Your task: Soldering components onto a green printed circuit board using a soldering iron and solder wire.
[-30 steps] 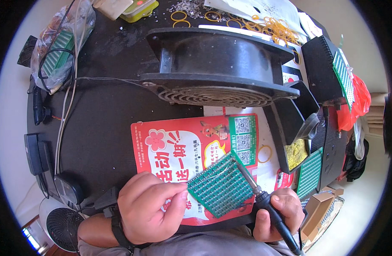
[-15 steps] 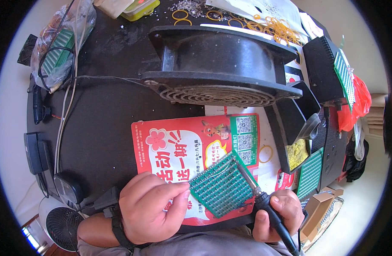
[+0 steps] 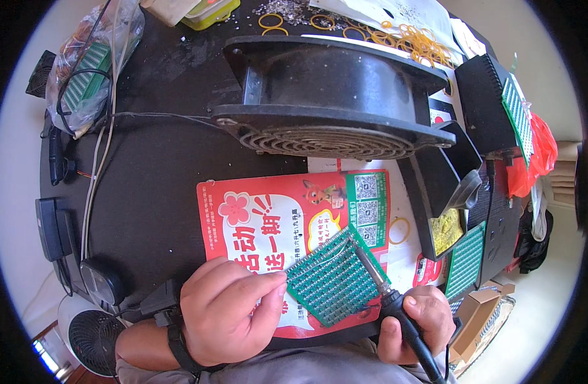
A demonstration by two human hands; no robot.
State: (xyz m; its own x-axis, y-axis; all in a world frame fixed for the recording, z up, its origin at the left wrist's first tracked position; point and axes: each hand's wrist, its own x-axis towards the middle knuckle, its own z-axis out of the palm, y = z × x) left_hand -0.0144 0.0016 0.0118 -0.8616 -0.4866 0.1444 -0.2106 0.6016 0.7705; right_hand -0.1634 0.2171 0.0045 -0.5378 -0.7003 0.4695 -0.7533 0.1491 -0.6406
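Observation:
A green circuit board (image 3: 335, 281) with rows of small solder points lies tilted on a red and white printed sheet (image 3: 220, 217). My right hand (image 3: 428, 320) is closed round the black handle of a soldering iron (image 3: 406, 323). The iron's metal tip rests at the board's far corner. At the board's left corner my left hand (image 3: 230, 310) is pinched shut on a thin silvery solder wire (image 3: 319, 259), which runs across the board toward the iron's tip. The fingertips hide the wire's near part.
A large black fan (image 3: 332, 96) stands beyond the board. To the right are an iron stand (image 3: 435, 173) with a yellow sponge (image 3: 448, 232), and another green board (image 3: 465, 259). Rubber bands (image 3: 416, 41) lie at the back. A bag of boards (image 3: 92, 70) and cables (image 3: 95, 173) are left.
Almost nothing differs. The iron and both hands have shifted only very slightly over the board.

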